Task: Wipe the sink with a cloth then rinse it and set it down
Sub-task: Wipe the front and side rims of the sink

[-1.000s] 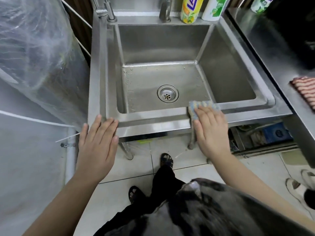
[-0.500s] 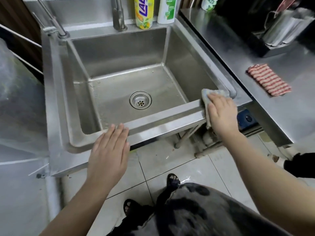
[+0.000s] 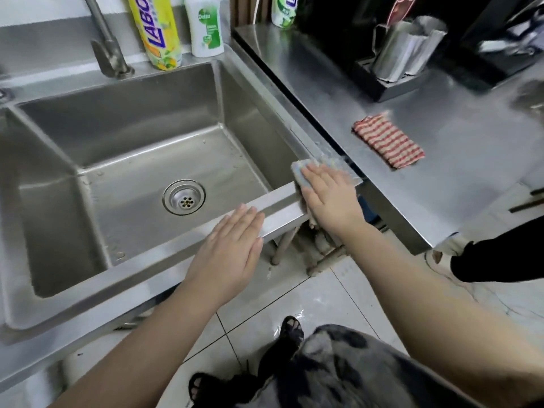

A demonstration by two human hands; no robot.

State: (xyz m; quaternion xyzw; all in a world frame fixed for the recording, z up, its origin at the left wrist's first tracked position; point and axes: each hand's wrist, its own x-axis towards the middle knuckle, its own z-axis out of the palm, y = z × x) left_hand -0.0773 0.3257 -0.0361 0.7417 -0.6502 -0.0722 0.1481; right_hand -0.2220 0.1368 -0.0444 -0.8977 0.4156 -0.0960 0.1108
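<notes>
The fingers [image 3: 319, 179] of the right hand [image 3: 331, 203] lie flat and close together, pressing a cloth [image 3: 300, 169] onto the front right corner of a sink [image 3: 276, 201]. They point toward 11 o'clock. The fingers [image 3: 245, 216] of the left hand [image 3: 228, 254] are also straight and together, holding nothing, resting palm down on the sink's front rim and pointing toward 1 o'clock.

The cloth is pale blue and soft-looking, with a nubbly weave. Most of it is hidden under the right hand. A rumpled edge shows past the fingertips at 12 o'clock of the hand, and a darker fold hangs over the rim at 7 o'clock of it. Its visible parts run roughly from 12 to 6 o'clock; its full shape cannot be told.

The sink is brushed steel, a deep box with flat walls and scattered water drops. A round drain [image 3: 184, 198] with small holes sits in its floor, at 9 o'clock of the cloth. A steel tap [image 3: 109, 51] stands on the back ledge, with a yellow bottle [image 3: 157, 33] and a white bottle [image 3: 206, 28] at 3 o'clock of it.

On the steel bench [image 3: 456, 184], at 2 o'clock of the right hand and apart from it, lies a folded red-and-white striped cloth [image 3: 388, 141].
</notes>
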